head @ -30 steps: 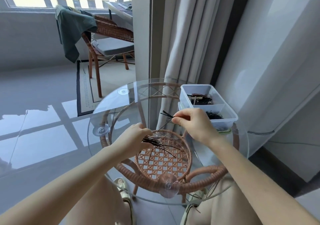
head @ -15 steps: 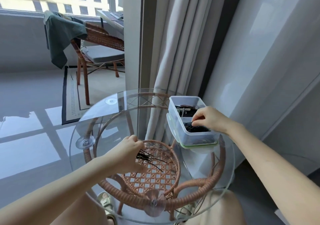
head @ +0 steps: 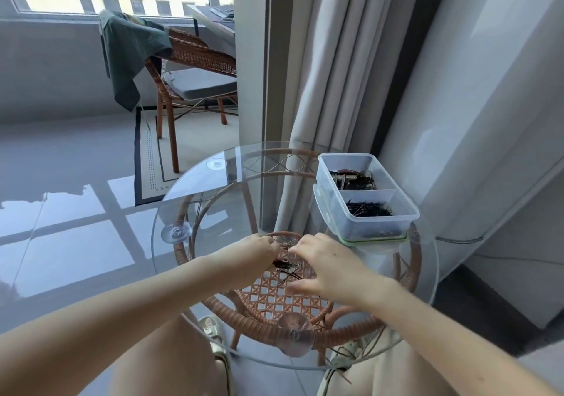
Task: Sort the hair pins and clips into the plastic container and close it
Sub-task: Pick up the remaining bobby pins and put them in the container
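Near the part-filled, unlidded plastic container (head: 345, 161), we are gripping leftover hair pins (head: 285, 266) in our left hand (head: 253, 255), our right hand (head: 331, 270) reaching for them, fingers spread.

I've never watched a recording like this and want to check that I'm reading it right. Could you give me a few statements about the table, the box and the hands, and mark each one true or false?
1. The plastic container stands open, with no lid on top. True.
2. The container is split into three compartments. False: it has two, one behind the other.
3. The left hand grips a bunch of dark hair pins. True.
4. The right hand is reaching into the container. False: it is over the middle of the table, right beside the bunch and apart from the container.
5. The table top is clear glass. True.
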